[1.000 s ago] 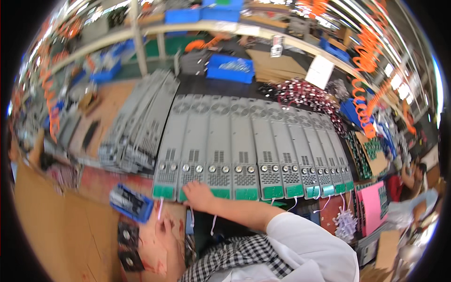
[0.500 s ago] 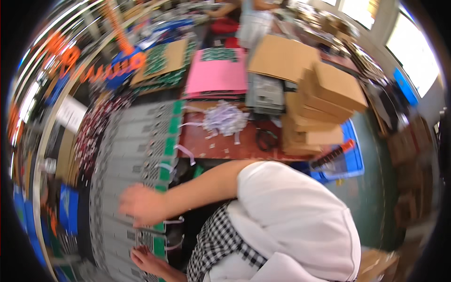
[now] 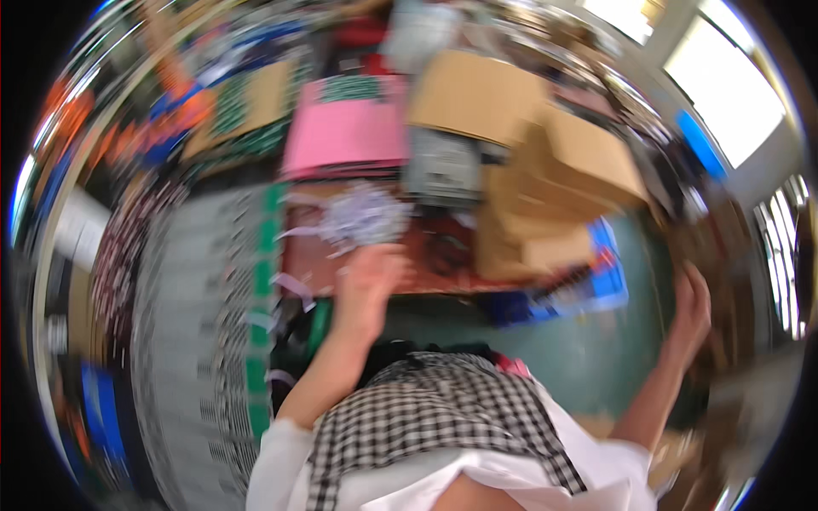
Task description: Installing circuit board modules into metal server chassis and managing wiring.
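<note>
My left hand (image 3: 372, 277) is raised in front of the red tabletop, just below a loose pile of whitish-purple strips (image 3: 365, 215). Motion smears its fingers, so I cannot make out whether they are closed or hold anything. Far out to the right, over the floor side, my right hand (image 3: 692, 308) is lifted with its fingers stretched and nothing visible in it. A long row of grey perforated panels (image 3: 175, 315) with green ends (image 3: 257, 366) lies on the left, and neither hand touches it.
Pink sheets (image 3: 345, 132) and brown cardboard pieces (image 3: 477, 94) are stacked at the back of the red table (image 3: 426, 277). Folded cartons (image 3: 562, 170) stand at its right corner, above a blue crate (image 3: 609, 281) on the green floor. Shelving lines the left side.
Both hands have left the grey panels. My right arm has swung from across my body far out to the right; my left hand has moved up and right toward the strips. My view has turned.
</note>
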A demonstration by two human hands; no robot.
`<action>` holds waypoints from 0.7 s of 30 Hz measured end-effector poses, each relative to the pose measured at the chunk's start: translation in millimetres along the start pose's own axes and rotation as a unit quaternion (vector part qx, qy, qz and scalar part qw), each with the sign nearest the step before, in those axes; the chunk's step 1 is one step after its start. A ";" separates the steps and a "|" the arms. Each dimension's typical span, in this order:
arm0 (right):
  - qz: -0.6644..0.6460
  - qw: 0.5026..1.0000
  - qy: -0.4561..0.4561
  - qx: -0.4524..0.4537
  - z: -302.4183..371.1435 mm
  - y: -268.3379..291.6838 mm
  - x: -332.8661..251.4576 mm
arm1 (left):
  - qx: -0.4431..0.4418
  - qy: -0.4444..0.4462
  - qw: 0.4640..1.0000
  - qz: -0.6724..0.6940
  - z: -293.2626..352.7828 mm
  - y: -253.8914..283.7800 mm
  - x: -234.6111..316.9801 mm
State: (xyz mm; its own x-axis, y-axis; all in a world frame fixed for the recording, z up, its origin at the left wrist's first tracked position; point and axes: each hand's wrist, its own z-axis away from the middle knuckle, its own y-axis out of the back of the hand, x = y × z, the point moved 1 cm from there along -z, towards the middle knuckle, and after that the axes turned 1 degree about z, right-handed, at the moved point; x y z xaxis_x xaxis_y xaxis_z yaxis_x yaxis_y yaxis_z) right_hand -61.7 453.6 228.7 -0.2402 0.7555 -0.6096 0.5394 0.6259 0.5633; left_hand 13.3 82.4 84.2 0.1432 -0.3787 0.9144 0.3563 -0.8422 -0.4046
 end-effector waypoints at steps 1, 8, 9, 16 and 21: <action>-0.034 0.999 -0.020 -0.021 6.7 -20.7 -16.1 | -0.029 -0.017 0.998 0.058 1.4 11.1 -8.1; -0.246 0.830 0.206 -0.456 46.5 -205.2 -55.1 | 0.247 -0.099 0.959 0.101 53.0 131.9 11.2; -0.315 0.756 0.162 -0.551 69.7 -233.8 -80.9 | 0.358 -0.136 0.922 0.060 89.1 153.6 20.4; -0.368 0.374 0.267 -0.808 240.5 -282.0 -240.7 | 0.867 -0.058 0.493 -0.049 471.0 187.8 38.3; -0.273 0.179 0.244 -0.913 381.5 -223.2 -297.2 | 0.925 -0.116 0.348 0.093 649.4 143.8 22.1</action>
State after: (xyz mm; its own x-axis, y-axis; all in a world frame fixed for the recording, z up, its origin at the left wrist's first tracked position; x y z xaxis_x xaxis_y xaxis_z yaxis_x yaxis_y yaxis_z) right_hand 197.2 15.6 71.3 -0.1365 0.1321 -0.9818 -0.7282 -0.6853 0.0091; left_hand 667.3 202.1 55.5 0.3175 -0.1376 0.9382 0.2746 0.9604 0.0479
